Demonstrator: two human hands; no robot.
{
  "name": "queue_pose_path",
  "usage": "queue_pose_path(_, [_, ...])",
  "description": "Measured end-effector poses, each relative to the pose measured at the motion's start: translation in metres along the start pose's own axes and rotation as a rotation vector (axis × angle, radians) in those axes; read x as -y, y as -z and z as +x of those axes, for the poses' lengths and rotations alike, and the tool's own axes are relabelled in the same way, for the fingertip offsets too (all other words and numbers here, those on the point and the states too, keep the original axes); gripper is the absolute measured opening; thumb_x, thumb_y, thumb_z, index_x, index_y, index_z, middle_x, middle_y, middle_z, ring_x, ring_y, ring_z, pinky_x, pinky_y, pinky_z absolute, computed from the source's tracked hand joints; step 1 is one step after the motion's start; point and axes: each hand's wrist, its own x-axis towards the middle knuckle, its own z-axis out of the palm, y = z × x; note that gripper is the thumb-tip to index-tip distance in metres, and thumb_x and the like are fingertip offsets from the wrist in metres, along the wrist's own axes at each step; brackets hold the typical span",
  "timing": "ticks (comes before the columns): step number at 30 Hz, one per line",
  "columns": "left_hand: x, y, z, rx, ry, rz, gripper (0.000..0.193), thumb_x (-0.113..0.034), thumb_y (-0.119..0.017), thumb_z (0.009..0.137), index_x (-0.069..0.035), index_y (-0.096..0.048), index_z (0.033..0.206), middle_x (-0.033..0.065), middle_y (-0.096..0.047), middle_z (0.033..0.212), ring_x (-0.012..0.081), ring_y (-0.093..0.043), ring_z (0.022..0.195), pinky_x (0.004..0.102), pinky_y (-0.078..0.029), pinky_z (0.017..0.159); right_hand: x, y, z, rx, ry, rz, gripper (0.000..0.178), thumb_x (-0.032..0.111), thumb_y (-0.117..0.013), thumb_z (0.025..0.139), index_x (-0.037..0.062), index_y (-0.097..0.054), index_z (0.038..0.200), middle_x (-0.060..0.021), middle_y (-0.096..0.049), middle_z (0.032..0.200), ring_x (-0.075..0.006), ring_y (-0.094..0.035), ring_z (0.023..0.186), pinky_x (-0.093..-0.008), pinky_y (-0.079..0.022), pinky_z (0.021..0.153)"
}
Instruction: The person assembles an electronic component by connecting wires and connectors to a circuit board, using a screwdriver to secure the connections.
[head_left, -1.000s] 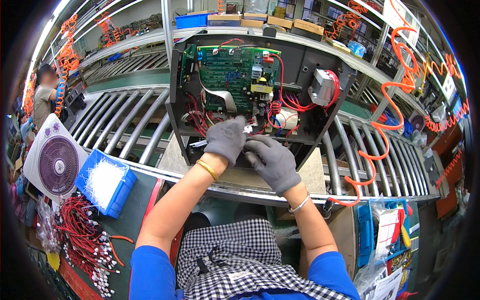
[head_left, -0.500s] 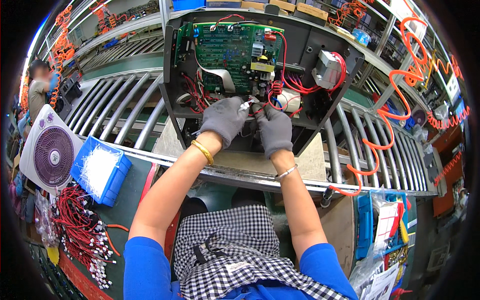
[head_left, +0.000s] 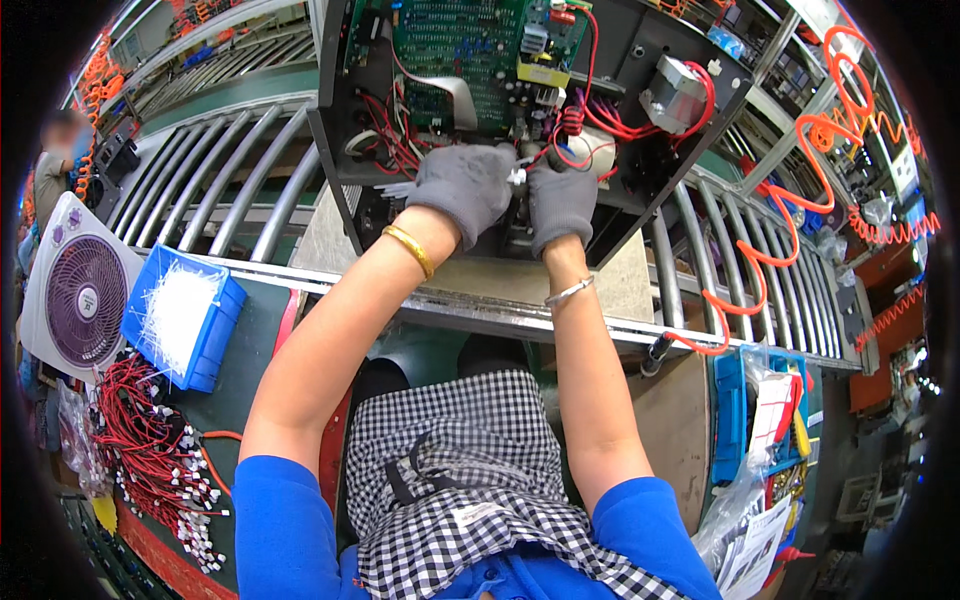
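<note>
Both gloved hands work at the lower edge of an open dark metal housing (head_left: pixel 335 185), which holds a green circuit board (head_left: pixel 460 65). My left hand (head_left: pixel 463 190) is closed, its fingertips at a small white connector (head_left: pixel 517 176) among the wires. Thin pale strips (head_left: pixel 397 189) poke out beside its palm; whether the hand grips them is unclear. Close by on the right, my right hand (head_left: pixel 562 200) is closed with its fingertips by the red and white wires, but the fingers hide what they pinch. A white cylindrical part (head_left: pixel 592 150) and a red wire coil (head_left: pixel 572 120) sit just above it.
The housing stands on a board (head_left: pixel 480 277) over a roller conveyor (head_left: pixel 215 190). To the left are a fan (head_left: pixel 85 300), a blue bin of white cable ties (head_left: pixel 215 345) and a red wire heap (head_left: pixel 145 430). A blue tool bin (head_left: pixel 730 420) and orange air hose (head_left: pixel 750 250) are right.
The view has shifted, so the housing sits higher in the picture. My hands have stayed close together at the wires, and pale strips now show beside my left palm.
</note>
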Motion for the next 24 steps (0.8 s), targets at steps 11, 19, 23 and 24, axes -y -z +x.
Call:
queue_pose_path(11, [0.007,0.008,-0.01,-0.024,-0.026,-0.044,0.024,-0.025,-0.057,0.09,-0.009,-0.064,0.106,0.0174,-0.072,0.102,0.0375,-0.069,0.097,0.0471,-0.055,0.079,0.016,0.005,-0.009,0.182,-0.314,0.451,0.013,0.011,-0.058,0.089,0.0052,-0.068,0.085,-0.006,-0.059,0.058,-0.0166,-0.053,0.04,-0.03,-0.04,0.037])
queue_pose_path(19, [0.077,0.012,-0.064,-0.953,-0.22,-0.35,0.035,-0.007,-0.061,0.087,-0.017,-0.065,0.12,0.0118,-0.07,0.097,0.0297,-0.069,0.083,0.0358,-0.056,0.068,0.006,0.007,0.006,0.225,-0.245,0.275,0.013,0.013,-0.056,0.092,0.0086,-0.063,0.102,-0.0027,-0.06,0.059,-0.0139,-0.051,0.039,-0.0268,-0.037,0.035])
queue_pose_path(23, [0.098,0.009,-0.078,-0.652,-0.009,-0.674,0.032,-0.004,-0.057,0.089,-0.015,-0.066,0.118,0.0133,-0.07,0.089,0.0229,-0.07,0.078,0.0314,-0.054,0.071,-0.001,0.005,0.01,0.207,-0.192,0.192,0.013,0.015,-0.056,0.094,0.0109,-0.063,0.103,-0.0023,-0.06,0.061,-0.0135,-0.05,0.039,-0.0269,-0.037,0.036])
queue_pose_path(24, [0.098,0.003,-0.077,-0.669,-0.037,-0.704,0.03,-0.006,-0.057,0.091,-0.015,-0.066,0.118,0.0128,-0.07,0.087,0.0218,-0.07,0.076,0.0314,-0.054,0.07,-0.008,0.005,0.014,0.193,-0.139,0.129,0.014,0.016,-0.056,0.094,0.0113,-0.064,0.104,-0.0021,-0.06,0.061,-0.0136,-0.049,0.039,-0.0272,-0.037,0.036])
